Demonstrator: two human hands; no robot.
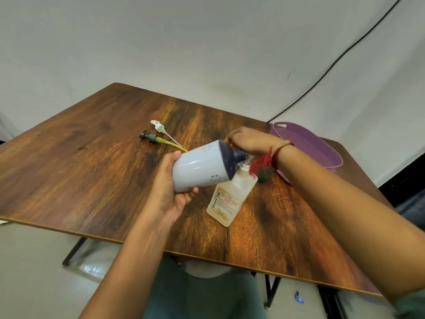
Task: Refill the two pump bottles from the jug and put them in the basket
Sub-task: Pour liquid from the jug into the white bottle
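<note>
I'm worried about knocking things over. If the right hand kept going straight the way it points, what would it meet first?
Probably the white pump lying on the table, the dark pump beside it; depth is unclear, so the right hand might pass above them.

This is looking like a plain indoor room set up as a simple work corner. A wood-grain table point(92, 180) is standing on thin black metal legs point(74, 250) over a pale, glossy tiled floor point(34, 261). Bare off-white walls point(207, 42) are closing in behind it, and a black cable point(331, 67) is running diagonally down the wall to the table's far edge.
</note>
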